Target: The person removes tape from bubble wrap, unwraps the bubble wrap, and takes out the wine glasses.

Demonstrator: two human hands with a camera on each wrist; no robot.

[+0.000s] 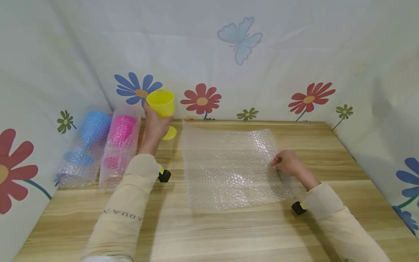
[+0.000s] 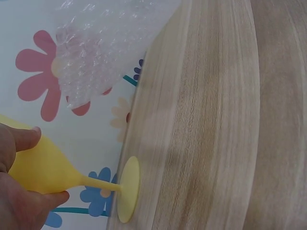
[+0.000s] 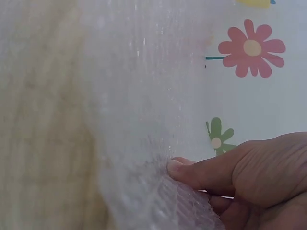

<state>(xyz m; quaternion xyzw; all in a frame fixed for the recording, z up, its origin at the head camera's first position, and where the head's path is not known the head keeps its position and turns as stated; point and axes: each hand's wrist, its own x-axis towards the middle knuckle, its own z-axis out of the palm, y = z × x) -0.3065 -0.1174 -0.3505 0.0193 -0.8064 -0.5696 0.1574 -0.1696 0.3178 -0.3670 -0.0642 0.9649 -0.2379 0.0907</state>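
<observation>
My left hand (image 1: 156, 125) grips the bowl of a yellow plastic goblet (image 1: 162, 105) near the back edge of the table. Its stem and round foot (image 2: 128, 190) show in the left wrist view, the foot close to the table's edge. To the right, my right hand (image 1: 288, 162) pinches the right edge of a clear bubble wrap sheet (image 1: 229, 167). In the right wrist view the thumb (image 3: 192, 172) presses on the gathered edge of that sheet. The far left corner of the wrap stands up near the back wall.
At the left lie a blue goblet (image 1: 95, 125) and a pink goblet (image 1: 122, 127), each wrapped in bubble wrap. The wood-grain table (image 1: 209, 236) meets a white cloth backdrop (image 1: 183, 40) printed with flowers and a butterfly.
</observation>
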